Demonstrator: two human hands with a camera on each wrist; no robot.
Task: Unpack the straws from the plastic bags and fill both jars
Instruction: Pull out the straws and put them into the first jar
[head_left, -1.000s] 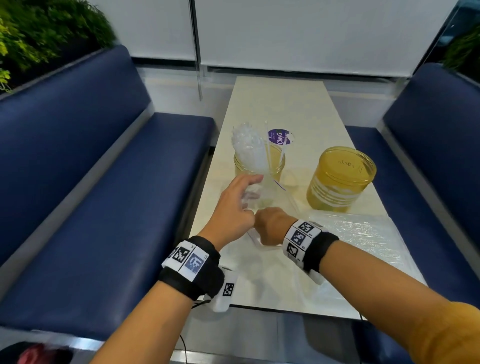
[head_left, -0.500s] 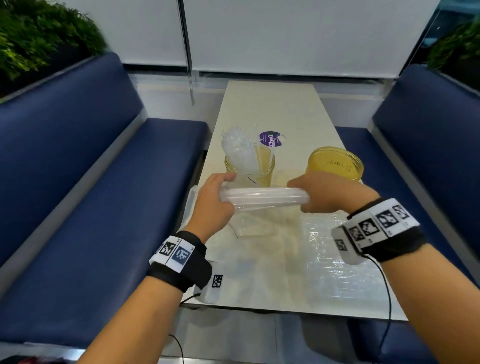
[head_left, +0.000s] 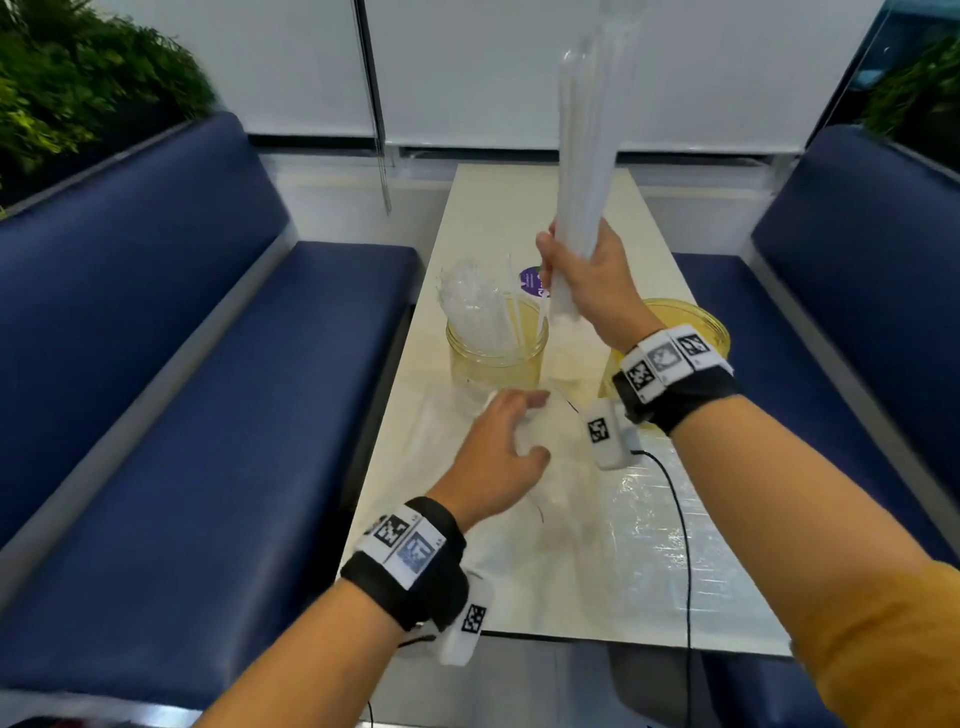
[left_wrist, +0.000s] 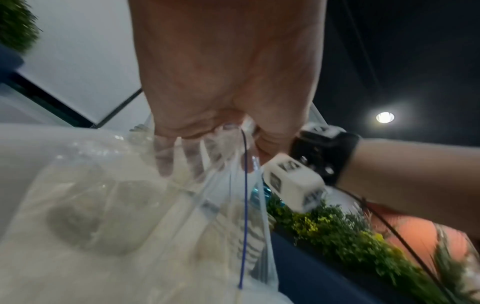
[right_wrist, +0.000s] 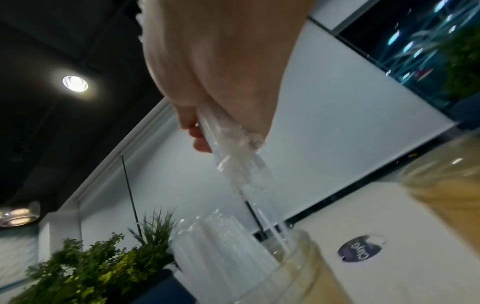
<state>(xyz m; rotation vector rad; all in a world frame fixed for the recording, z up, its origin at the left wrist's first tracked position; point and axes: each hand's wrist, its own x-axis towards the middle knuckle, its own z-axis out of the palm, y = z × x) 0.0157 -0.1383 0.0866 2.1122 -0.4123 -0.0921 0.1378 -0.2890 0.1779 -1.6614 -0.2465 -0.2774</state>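
Bundle of clear straws (head_left: 584, 171), held upright above the middle of the desk (head_left: 519, 208); its top end runs out of the head view at 12 o'clock. The right hand (head_left: 592, 280) is clamped round the bundle's lower end, fingers curled about it, directly above the gap between two jars. Left jar (head_left: 496, 353), at 9 o'clock from that hand: yellowish glass, already holding a packed cluster of clear straws (head_left: 470, 306) plus a few loose ones leaning toward 1 o'clock. Right jar (head_left: 696, 322), at 4 o'clock from the hand: yellowish, its near side hidden behind the right wrist and wristband, so its contents cannot be told. Left hand (head_left: 501, 447), low over the desk at 6 o'clock from the left jar: the wrist view shows its fingers pinching a crumpled, clear plastic bag (left_wrist: 145, 216) with a thin blue line along one edge. A second sheet of clear plastic (head_left: 660, 525) lies flat on the desk at 3 o'clock from the left hand. A round purple sticker (head_left: 531, 280) sits on the desk just behind the left jar. Blue benches (head_left: 182, 389) flank the desk at 9 and 3 o'clock; green plants (head_left: 78, 93) stand behind them.
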